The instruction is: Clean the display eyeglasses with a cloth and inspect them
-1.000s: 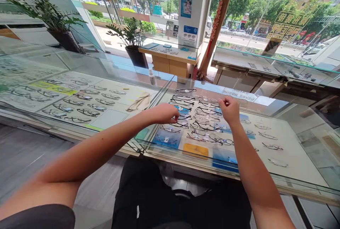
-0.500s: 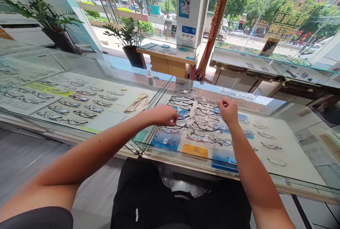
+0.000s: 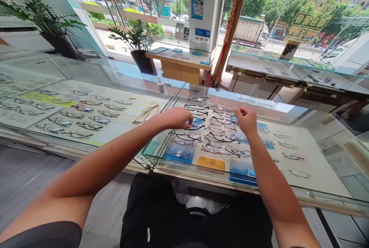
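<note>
My left hand (image 3: 178, 118) hovers over the glass display counter (image 3: 288, 192) with its fingers curled into a pinch. My right hand (image 3: 246, 119) is held a little further right, fingers also pinched together. Between and under both hands lie several dark-framed eyeglasses (image 3: 221, 137) in rows. Whether either pinch holds a thin frame, I cannot make out. Blue cards (image 3: 180, 152) and an orange card (image 3: 211, 163) lie near the counter's front edge.
A second glass case (image 3: 72, 113) with rows of eyeglasses runs off to the left. A small spray bottle (image 3: 159, 85) stands at the corner between the cases. Potted plants (image 3: 138, 44) and a wooden desk (image 3: 181, 65) stand behind, with more glass cases (image 3: 288, 69) by the window.
Both hands stay pinched and have shifted only slightly above the frames. The view has drifted a little, and a truck has rolled into sight outside.
</note>
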Available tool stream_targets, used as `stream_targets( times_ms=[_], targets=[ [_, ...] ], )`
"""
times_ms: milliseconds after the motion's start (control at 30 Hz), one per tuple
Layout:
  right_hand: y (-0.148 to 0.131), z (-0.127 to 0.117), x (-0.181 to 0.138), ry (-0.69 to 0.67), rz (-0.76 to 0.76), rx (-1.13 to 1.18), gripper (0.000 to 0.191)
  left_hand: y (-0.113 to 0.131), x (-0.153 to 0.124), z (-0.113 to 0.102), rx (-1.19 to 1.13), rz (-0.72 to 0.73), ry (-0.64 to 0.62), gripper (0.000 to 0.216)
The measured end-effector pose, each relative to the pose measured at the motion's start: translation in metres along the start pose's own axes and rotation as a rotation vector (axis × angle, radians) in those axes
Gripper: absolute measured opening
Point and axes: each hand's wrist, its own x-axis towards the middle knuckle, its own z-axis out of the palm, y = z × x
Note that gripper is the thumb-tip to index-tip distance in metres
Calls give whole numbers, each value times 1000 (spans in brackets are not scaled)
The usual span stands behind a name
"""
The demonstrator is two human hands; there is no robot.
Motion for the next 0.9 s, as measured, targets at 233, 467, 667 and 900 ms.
stream_targets(
  times_ms=[233,467,667,900],
  targets=[
    [0,0,0,5,2,-9,48,4,21,1,3,-44,-12,23],
    [-1,-3,1,31,0,-5,49,-14,22,-10,-188,31,5,21],
    [-4,-4,-1,37,13,73,51,-20,25,-18,-637,145,253,35],
    [-13,-3,-2,28,21,160,49,13,43,-34,-1127,292,493,32]
  ],
)
